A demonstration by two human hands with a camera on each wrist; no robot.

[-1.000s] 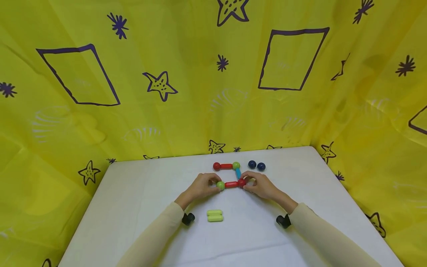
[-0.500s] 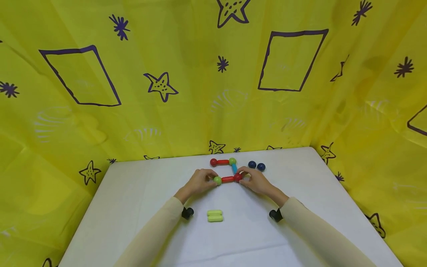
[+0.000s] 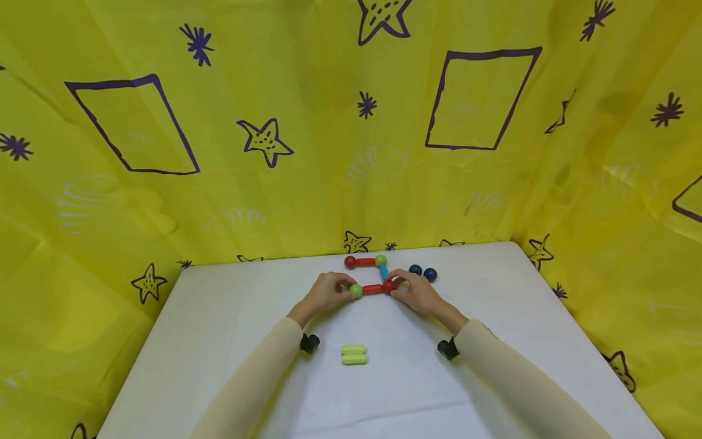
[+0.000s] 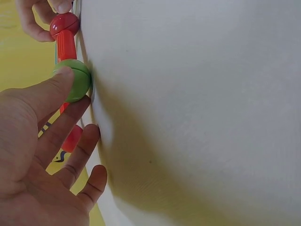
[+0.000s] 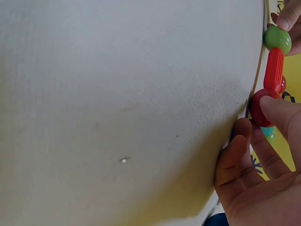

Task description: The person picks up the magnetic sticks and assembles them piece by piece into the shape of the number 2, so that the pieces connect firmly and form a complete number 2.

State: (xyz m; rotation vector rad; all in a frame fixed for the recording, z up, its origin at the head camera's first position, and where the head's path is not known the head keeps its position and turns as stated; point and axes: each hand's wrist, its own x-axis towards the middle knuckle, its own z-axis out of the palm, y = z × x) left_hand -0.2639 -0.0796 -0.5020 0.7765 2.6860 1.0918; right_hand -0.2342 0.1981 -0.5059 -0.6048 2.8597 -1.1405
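Note:
A chain of balls and rods lies near the back of the white table. My left hand (image 3: pixel 327 291) pinches its near green ball (image 4: pixel 79 81) between thumb and finger. At the other end of a red rod (image 5: pixel 273 69), my right hand (image 3: pixel 418 292) pinches a red ball (image 5: pixel 261 108). From that red ball a blue rod (image 3: pixel 384 272) runs back to a far green ball (image 3: pixel 381 261). Another red rod (image 3: pixel 365 262) leads left from there to a far red ball (image 3: pixel 350 262).
Two dark blue balls (image 3: pixel 423 272) sit just behind my right hand. Two pale green rods (image 3: pixel 353 355) lie side by side between my forearms. A yellow patterned curtain (image 3: pixel 307 195) hangs behind the white table (image 3: pixel 230 341).
Both hands have slid the joined chain away from me and slightly left, toward the back edge. The blue balls and pale green rods have stayed in place.

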